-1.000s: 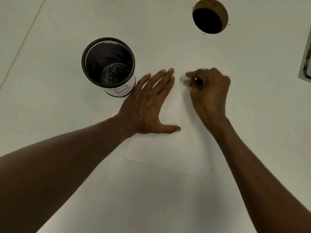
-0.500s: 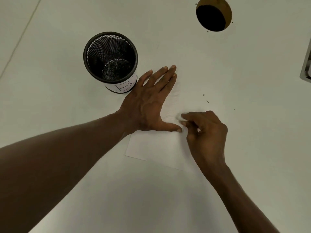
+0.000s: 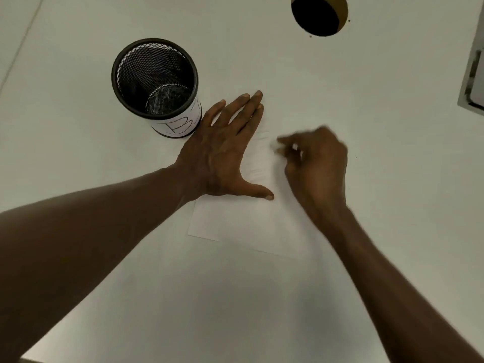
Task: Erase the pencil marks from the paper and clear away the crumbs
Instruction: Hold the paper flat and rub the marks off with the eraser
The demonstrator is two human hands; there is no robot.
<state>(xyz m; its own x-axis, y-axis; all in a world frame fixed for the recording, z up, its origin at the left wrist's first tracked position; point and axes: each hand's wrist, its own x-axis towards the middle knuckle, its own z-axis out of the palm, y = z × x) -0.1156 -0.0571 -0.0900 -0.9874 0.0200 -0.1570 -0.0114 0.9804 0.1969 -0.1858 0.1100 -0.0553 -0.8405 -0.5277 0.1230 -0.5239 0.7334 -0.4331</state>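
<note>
A white paper [image 3: 251,221] lies flat on the pale tabletop [image 3: 235,297]. The left hand [image 3: 222,153] lies flat on the left part of the paper with its fingers straight and its thumb stuck out to the side. It presses the paper down and holds nothing. The right hand [image 3: 314,166] is over the right part of the paper, and it looks blurry. Its fingers are curled, and they pinch a small white eraser [image 3: 275,147] at the tips. The eraser is close to the paper, just beside the left hand's fingers. Faint gray lines show on the paper between the two hands. A black mesh cup [image 3: 157,85] stands on the tabletop, just left of the left hand. A round dark hole [image 3: 318,14] is in the tabletop, far up at the top.
</note>
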